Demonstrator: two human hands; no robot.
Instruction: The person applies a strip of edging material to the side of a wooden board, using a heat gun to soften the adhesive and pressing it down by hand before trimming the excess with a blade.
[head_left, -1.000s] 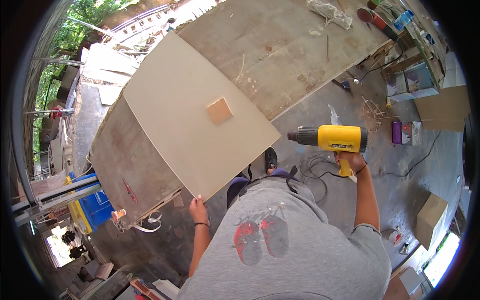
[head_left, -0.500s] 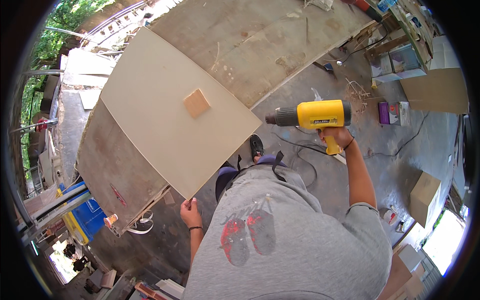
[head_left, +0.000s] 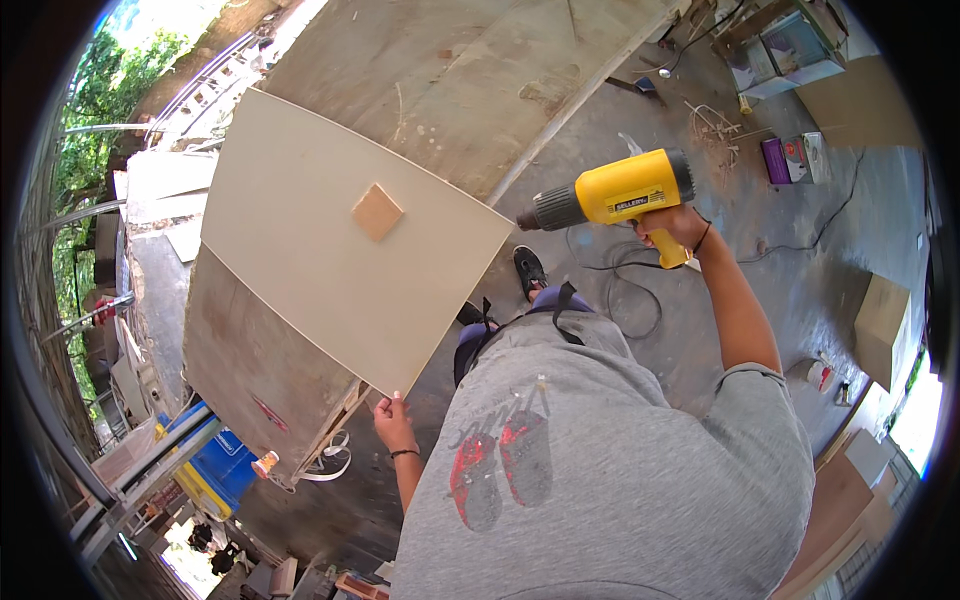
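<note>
A large pale cream board [head_left: 290, 240] lies on the worktable, with a small square wooden block [head_left: 377, 212] on top. My left hand [head_left: 395, 424] pinches the board's near corner between thumb and fingers. In my right hand [head_left: 674, 228] is a yellow heat gun [head_left: 625, 188], gripped by its handle. Its dark nozzle points left, at the board's right corner; whether it touches the edge I cannot tell.
The stained worktable [head_left: 290, 360] reaches beyond the board on both sides. A black cable [head_left: 640, 290] loops on the floor near my feet. Cardboard boxes [head_left: 880, 320] stand at the right, a purple and white box [head_left: 795, 160] farther off. A blue bin [head_left: 215, 465] sits lower left.
The view has shifted and turned slightly. The heat gun now tilts more, its nozzle lower than its rear and close to the board's right corner. My left hand keeps its pinch on the near corner.
</note>
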